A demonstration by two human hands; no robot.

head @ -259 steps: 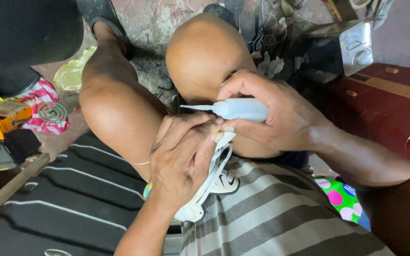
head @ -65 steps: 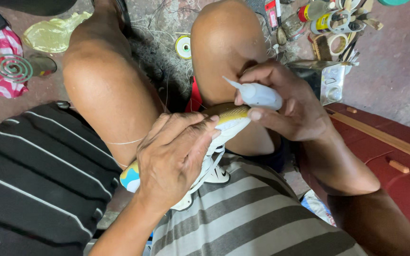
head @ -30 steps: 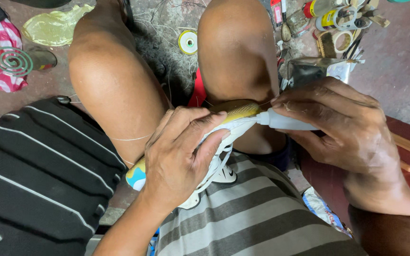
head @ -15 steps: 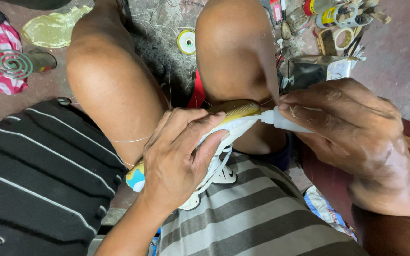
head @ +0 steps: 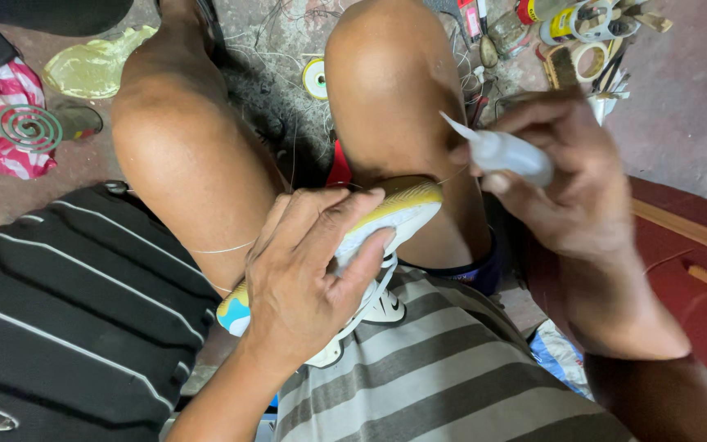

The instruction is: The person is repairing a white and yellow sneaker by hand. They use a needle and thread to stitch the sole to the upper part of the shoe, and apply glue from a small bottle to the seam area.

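Under my left hand (head: 304, 286) I'm clamping the yellow-soled shoe (head: 394, 209); my right hand (head: 570, 184) is gripping the glue bottle (head: 507, 153), nozzle needing lowering to the sole edge.

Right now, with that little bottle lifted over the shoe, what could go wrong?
The squeeze bottle in the right hand points its nozzle toward the bare knee, so a drip might land on skin. The left hand wraps the shoe with fingers near the sole edge, which could get smeared. The shoe rests only between the legs and may slip.
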